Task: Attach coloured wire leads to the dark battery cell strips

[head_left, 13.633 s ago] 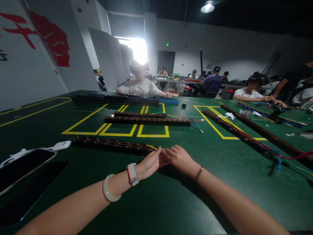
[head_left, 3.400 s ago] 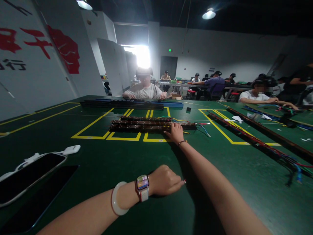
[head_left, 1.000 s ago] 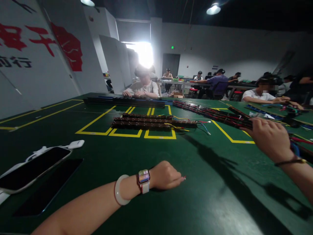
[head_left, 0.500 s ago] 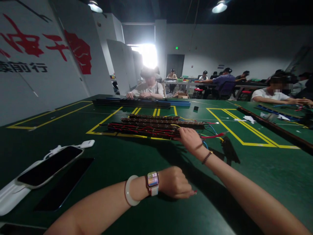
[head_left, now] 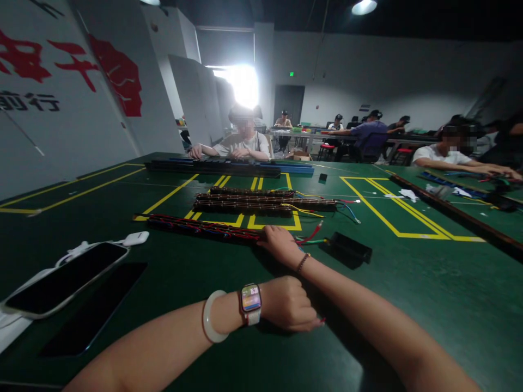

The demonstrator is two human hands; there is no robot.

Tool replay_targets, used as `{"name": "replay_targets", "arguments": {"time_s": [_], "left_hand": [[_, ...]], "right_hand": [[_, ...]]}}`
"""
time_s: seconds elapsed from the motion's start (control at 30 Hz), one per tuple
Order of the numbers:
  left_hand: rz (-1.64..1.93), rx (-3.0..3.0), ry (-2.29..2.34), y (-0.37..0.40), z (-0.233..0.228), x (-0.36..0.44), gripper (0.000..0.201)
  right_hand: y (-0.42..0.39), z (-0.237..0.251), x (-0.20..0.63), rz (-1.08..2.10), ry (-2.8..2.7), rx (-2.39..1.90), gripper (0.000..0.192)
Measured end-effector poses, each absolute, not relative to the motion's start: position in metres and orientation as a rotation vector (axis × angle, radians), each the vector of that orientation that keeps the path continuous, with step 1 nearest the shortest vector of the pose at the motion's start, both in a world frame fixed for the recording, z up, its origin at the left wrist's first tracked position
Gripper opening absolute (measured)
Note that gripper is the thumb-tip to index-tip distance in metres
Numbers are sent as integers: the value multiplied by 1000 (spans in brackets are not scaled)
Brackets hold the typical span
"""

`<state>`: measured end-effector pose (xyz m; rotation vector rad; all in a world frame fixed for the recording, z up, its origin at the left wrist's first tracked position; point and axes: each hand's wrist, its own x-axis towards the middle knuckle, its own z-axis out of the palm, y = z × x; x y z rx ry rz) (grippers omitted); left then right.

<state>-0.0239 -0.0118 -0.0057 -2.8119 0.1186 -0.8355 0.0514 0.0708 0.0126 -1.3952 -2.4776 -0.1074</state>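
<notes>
Far left, near edge of the green table (head_left: 408,305): phone (head_left: 61,277) lying face up, dark screen, with a second dark slab (head_left: 93,313) flat just beside it. Small white case (head_left: 136,238) a little farther out, white cord trailing from it.

Centre left: long wired strip (head_left: 204,227) lying flat across the yellow floor-style markings (head_left: 269,224), red and blue wires running along its length. Two more strips (head_left: 253,200) of the same kind behind it, side by side inside the marked boxes, well apart from the hands.

Centre, near: left hand (head_left: 288,310) curled into a loose fist, resting on the table, holding nothing visible — watch (head_left: 250,301) and pale bangle (head_left: 210,324) on the wrist.

Just beyond: right hand (head_left: 280,244) palm down, fingers closed over the right end of the wired strip, beaded bracelet (head_left: 303,262) at the wrist. Loose red and green wire ends (head_left: 312,237) fanning out to the right of that hand.

Right of the wires: small black box (head_left: 350,247) on the table, near but not touching the hand.

Far side: a seated person (head_left: 241,142) at the table's far edge behind a long dark and blue rail (head_left: 229,166); another person (head_left: 453,152) at the right.
</notes>
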Motion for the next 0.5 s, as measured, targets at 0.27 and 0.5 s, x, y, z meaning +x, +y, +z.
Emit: {"name": "replay_targets", "arguments": {"time_s": [0.27,0.5], "left_hand": [[-873,-2835,54,-14,-1,-27,36],[-928,-2913,-444,-7,-1,-25,39]], "right_hand": [[19,102,91,-148,-2535,-830,24],[29,112,163,-380,-2480,-1264,17]]}}
